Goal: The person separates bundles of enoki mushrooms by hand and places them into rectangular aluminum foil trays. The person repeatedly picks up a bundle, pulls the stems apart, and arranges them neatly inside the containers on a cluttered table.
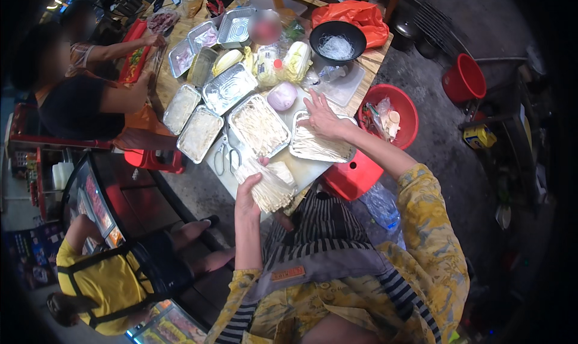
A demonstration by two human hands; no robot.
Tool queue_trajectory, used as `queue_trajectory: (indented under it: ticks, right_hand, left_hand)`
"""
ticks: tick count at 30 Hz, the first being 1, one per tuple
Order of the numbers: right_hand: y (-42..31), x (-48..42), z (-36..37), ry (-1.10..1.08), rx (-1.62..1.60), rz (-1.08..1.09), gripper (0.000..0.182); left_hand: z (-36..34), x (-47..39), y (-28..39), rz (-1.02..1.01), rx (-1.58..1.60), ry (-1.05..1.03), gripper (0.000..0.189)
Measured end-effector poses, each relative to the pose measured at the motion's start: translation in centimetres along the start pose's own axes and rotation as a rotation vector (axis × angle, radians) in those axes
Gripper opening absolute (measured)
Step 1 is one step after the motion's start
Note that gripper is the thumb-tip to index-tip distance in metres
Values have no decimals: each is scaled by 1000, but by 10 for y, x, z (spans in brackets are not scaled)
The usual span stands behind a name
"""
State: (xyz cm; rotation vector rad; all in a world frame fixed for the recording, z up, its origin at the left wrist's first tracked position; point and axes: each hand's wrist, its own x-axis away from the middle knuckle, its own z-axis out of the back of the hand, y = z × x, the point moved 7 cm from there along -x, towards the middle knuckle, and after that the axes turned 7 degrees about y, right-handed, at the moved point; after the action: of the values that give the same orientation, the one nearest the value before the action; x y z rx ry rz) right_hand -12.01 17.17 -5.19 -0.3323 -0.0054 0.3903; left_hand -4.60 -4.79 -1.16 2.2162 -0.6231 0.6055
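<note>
My left hand (247, 199) grips a bunch of enoki mushrooms (271, 192), cut ends toward me, over the near edge of a white cutting board (311, 168). Another pale clump (281, 171) lies just behind the bunch. Fingers spread, my right hand (323, 118) rests over a foil tray (347, 156) of enoki laid lengthwise; its fingertips are partly hidden among the stems. Left of that tray is a second foil tray (289, 138) full of loose enoki (257, 125). Scissors (226, 152) lie on the board beside it. A peeled purple onion (282, 96) sits behind both trays.
Further foil trays (198, 134), napa cabbage (298, 59) and a black bowl (338, 28) of noodles crowd the wooden table. A red bin (406, 134) and red stool (352, 174) stand close on my right. Two people (76, 95) work at left; another person (108, 281) stands lower left.
</note>
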Motion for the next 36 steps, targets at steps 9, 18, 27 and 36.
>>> queue_trajectory:
  ticks: [9, 18, 27, 36]
  right_hand:
    - [-16, 14, 16, -24, -106, -55, 37]
    - [-57, 68, 0, 175, 190, -50, 74]
    - [-44, 61, -10, 131, 150, -119, 77]
    - [-57, 60, 72, 397, -27, -65, 46]
  left_hand:
    - [1, 2, 0, -6, -13, 1, 52]
    - [-6, -1, -2, -3, -34, -4, 56]
    - [-16, -4, -22, 35, -14, -50, 54]
    - [-32, 7, -7, 11, 169, -124, 59]
